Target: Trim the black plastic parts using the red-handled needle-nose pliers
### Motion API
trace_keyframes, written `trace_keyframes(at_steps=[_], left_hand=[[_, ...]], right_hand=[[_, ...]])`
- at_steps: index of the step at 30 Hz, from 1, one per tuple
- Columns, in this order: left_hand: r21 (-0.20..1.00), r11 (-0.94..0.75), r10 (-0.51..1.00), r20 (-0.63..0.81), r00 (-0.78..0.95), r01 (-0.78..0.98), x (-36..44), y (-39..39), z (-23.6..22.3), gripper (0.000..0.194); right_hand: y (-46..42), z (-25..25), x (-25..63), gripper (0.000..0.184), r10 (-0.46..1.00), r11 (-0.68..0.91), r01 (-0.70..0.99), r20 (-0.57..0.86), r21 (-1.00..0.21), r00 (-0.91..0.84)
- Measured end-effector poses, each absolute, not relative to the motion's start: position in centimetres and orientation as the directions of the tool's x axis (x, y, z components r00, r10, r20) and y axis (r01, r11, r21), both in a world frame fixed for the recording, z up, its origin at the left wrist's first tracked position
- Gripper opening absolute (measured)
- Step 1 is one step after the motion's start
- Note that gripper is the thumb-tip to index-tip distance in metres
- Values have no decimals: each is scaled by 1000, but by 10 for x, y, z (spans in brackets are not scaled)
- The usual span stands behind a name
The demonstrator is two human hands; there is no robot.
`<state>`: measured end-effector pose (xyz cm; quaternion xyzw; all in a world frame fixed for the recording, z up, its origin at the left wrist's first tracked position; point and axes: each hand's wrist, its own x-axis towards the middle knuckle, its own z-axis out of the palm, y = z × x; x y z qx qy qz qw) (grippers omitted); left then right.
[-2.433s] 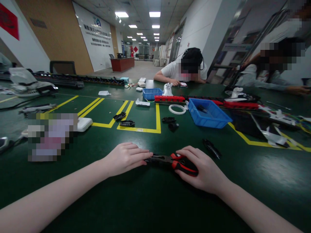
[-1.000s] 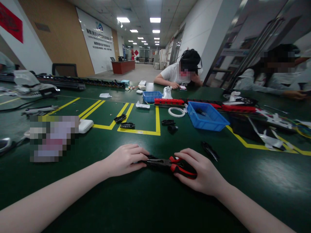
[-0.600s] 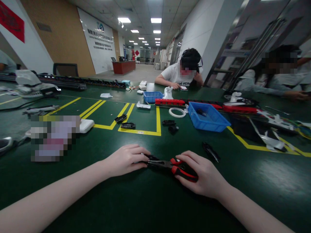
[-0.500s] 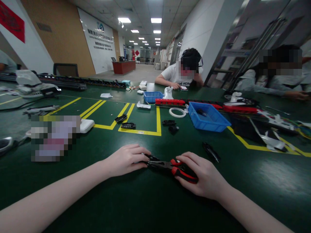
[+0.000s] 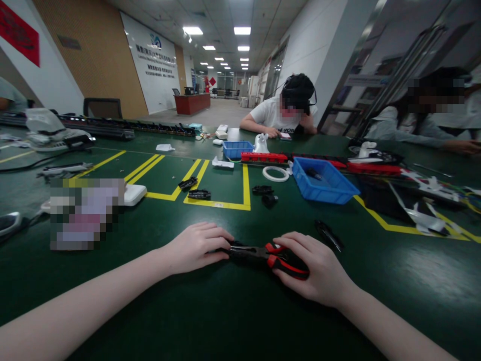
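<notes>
Red-and-black long-nose pliers (image 5: 255, 252) lie across the middle of the view, jaws pointing left. My right hand (image 5: 310, 265) is closed around their handles. Closed at the jaw tips, my left hand (image 5: 203, 247) pinches a small black part (image 5: 233, 244), mostly hidden by the fingers and the jaws. Whether the jaws grip that part I cannot tell. Off to the right of the pliers, a long black part (image 5: 329, 235) rests by itself on the green table (image 5: 210, 321).
Beyond my hands lie several black parts (image 5: 199, 194), a white ring (image 5: 275, 173) and a blue bin (image 5: 325, 185) with dark pieces inside. A phone-like blurred object (image 5: 88, 213) and a white box (image 5: 135, 194) are at left. Across the table sits a person (image 5: 285, 110).
The pliers' handles have shifted slightly right with my right hand, and the jaws look closer together. My left hand stays nearly in place.
</notes>
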<state>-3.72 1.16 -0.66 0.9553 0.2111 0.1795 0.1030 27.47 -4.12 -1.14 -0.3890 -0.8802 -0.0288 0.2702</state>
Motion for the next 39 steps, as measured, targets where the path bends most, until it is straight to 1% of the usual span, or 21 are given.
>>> trace_keyframes(at_steps=[5,9,14,19,26,31,36,39], left_hand=[[268,-882,456,285,843,387,-38,11,-7,15],[278,-881,458,290,840,384,-38,11,-8,12],[325,-863,480,291,827,387,-38,13,-9,10],[370,-851,484,274,831,373,-39,14,-8,14],[369,-855,478,289,829,364,-39,15,-8,11],[345,-864,471,297,831,367,-38,14,-8,10],[338,-865,470,291,833,370,-39,14,-7,10],[347,-865,470,303,829,363,-39,15,-8,10]], right_hand=[[-43,-10,274,42,683,694,691,485,-199,-546],[-44,-6,273,41,698,677,712,472,-189,-538],[-43,-4,272,42,693,675,717,482,-175,-535],[-43,-4,272,42,693,673,722,478,-161,-540],[-42,-7,274,43,689,669,728,494,-151,-531],[-42,-8,275,43,695,655,740,504,-152,-512],[-42,-6,273,43,685,673,727,482,-133,-546],[-42,-7,273,43,682,680,719,482,-142,-550]])
